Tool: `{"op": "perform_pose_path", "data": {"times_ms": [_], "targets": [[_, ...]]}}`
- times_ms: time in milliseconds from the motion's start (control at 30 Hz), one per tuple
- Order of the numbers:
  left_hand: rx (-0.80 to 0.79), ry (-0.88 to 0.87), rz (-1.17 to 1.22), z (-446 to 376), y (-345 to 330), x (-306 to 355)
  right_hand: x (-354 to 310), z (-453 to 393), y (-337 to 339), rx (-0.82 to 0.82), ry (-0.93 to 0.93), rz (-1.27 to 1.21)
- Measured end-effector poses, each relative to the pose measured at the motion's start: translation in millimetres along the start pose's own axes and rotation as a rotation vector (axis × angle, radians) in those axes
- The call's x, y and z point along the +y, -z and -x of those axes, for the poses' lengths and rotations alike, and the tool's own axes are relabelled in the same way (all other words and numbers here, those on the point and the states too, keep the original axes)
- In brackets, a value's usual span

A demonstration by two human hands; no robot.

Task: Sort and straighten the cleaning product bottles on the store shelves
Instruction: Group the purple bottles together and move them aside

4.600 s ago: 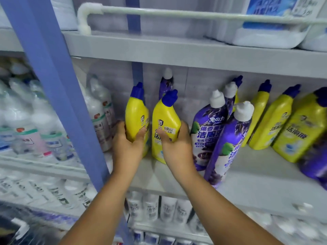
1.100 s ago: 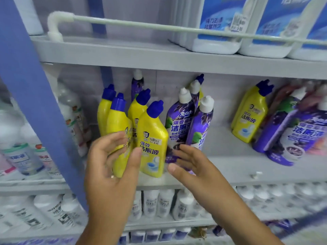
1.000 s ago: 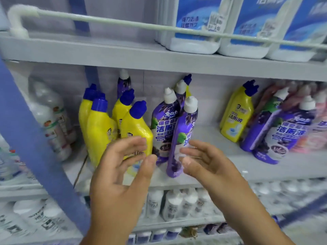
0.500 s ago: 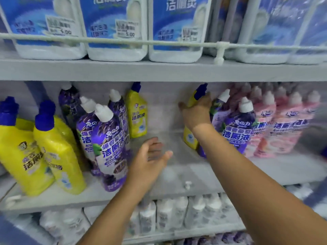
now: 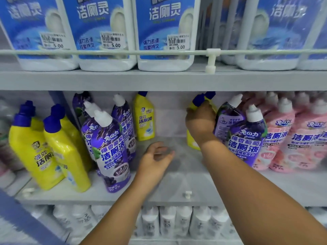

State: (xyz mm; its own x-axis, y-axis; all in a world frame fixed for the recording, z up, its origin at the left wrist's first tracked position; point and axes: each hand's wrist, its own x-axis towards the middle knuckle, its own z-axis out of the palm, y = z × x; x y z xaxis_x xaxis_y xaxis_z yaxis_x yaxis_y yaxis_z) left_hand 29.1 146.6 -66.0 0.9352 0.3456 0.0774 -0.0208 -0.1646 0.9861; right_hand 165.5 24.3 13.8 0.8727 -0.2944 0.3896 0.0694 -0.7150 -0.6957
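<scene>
Head camera looked straight into the middle grey metal shelf [image 5: 177, 197], and the right hand [image 5: 200, 123] was wrapped round the neck of a yellow plastic toilet-cleaner bottle with a blue cap [image 5: 192, 142], deep at the back, pressed against the leaning purple grape-label bottles with white caps [image 5: 246, 137]. The left hand [image 5: 155, 156] hovered over the bare middle of the shelf, fingers loosely curled, holding nothing.

Risk, as I judged it: those purple bottles leaned on the yellow one, and on the pink bottles [image 5: 292, 138] beside them. Pulling the yellow one out fast could have tipped the row forward off the shelf edge. A second blue cap [image 5: 209, 94] sat right behind, so that bottle might have toppled too.

On the left, the yellow blue-capped group [image 5: 44, 152] stood together, a purple cluster [image 5: 111, 147] beside it, one lone yellow bottle [image 5: 144, 121] behind. Every cap looked shut; how full they were, I couldn't tell. Big white jugs with blue labels [image 5: 164, 32] filled the shelf above behind a white rail [image 5: 123, 52].
</scene>
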Motion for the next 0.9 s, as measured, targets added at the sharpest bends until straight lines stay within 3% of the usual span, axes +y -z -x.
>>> {"op": "perform_pose_path", "data": {"times_ms": [233,400,500,567,667,767,900], "targets": [[-0.015,-0.061,-0.047,-18.9,8.7,7.0,-15.1,17.5,-0.3,-0.339,0.136,-0.409],[-0.006,-0.132,-0.118,-36.8,17.8,10.0,-30.4,41.1,17.2,-0.642,0.218,-0.473],[0.025,-0.140,-0.084,-40.0,21.4,7.9,-29.6,46.3,18.0,-0.726,0.161,-0.555],[0.052,-0.116,-0.040,-42.0,24.2,0.8,-28.4,37.2,22.7,-0.610,0.030,-0.651],[0.069,-0.100,-0.009,-45.3,28.1,-4.8,-17.5,1.1,23.4,-0.246,-0.111,-0.366],[0.036,-0.114,-0.007,-40.1,28.1,-5.7,-7.1,-27.2,4.2,-0.162,-0.221,-0.110],[0.012,-0.110,-0.005,-27.4,29.5,-7.0,2.3,-48.5,-23.0,-0.050,-0.205,-0.036]]}}
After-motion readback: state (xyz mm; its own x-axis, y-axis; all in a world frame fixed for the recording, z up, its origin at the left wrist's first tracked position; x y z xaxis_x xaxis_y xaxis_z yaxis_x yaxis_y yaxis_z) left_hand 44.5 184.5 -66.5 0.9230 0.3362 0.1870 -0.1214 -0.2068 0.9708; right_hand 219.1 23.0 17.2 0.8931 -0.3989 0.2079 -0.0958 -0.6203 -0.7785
